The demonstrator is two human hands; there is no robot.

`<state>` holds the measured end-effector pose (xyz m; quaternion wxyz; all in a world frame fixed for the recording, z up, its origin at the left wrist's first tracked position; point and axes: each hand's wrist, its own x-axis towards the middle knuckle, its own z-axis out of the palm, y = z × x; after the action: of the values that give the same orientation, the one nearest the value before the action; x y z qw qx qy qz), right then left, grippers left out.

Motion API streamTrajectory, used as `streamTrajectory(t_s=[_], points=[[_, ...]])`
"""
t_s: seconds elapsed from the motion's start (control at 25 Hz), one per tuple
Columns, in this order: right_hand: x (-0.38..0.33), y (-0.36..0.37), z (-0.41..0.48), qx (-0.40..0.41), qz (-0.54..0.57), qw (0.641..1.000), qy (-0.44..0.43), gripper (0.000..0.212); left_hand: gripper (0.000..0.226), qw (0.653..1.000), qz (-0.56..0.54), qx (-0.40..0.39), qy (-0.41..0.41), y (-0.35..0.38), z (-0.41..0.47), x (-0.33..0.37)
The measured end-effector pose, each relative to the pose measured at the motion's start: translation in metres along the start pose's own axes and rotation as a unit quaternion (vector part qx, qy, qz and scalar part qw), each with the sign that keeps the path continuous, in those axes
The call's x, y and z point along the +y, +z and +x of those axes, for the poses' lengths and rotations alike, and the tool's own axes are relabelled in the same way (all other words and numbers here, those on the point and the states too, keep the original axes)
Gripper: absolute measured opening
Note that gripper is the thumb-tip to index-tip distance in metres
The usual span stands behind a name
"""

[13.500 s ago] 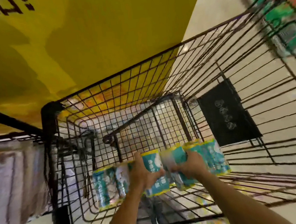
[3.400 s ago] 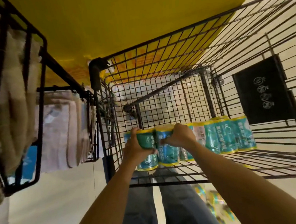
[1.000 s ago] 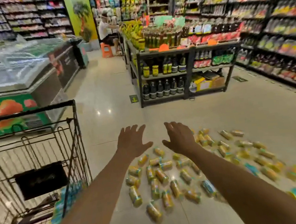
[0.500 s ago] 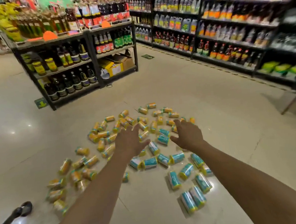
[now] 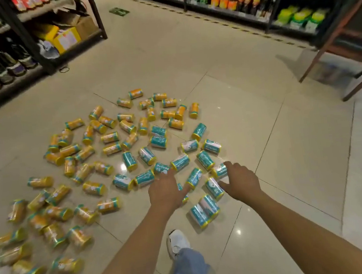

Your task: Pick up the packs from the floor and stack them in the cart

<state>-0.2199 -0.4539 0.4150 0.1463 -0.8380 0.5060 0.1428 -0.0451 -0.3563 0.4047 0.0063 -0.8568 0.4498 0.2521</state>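
Teal-and-yellow cylindrical packs on beige tiled floor are reached for, left hand and right hand spread empty; grasping is required next.

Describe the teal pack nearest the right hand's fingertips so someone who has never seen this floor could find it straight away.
On the tiled floor, scattered packs lie orange to the left and teal to the right. The right hand reaches into the teal group's right edge. The teal pack lies at its index fingertip, beyond the neighbour beside the thumb.
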Motion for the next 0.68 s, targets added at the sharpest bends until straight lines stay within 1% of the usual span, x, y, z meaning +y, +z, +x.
streamTrajectory(t_s=[0.16,0.32,0.48,0.6,0.68], points=[[0.011,0.047,0.074,-0.064,-0.009,0.998,0.02,0.056,0.084,0.996,-0.015,-0.058,-0.06,0.057,0.076,0.01],[0.019,0.113,0.146,-0.125,-0.002,0.992,0.026,0.059,0.087,0.985,-0.072,-0.092,-0.123,0.126,0.14,-0.002],[0.035,0.192,0.201,-0.179,-0.01,0.984,0.014,0.059,0.084,0.974,-0.1,-0.102,-0.174,0.201,0.182,-0.017],[0.05,0.263,0.244,-0.233,-0.02,0.972,0.011,0.061,0.088,0.958,-0.131,-0.122,-0.223,0.27,0.219,-0.026],[0.059,0.313,0.27,-0.237,-0.021,0.971,-0.021,0.061,0.089,0.948,-0.154,-0.107,-0.259,0.322,0.242,-0.028]])
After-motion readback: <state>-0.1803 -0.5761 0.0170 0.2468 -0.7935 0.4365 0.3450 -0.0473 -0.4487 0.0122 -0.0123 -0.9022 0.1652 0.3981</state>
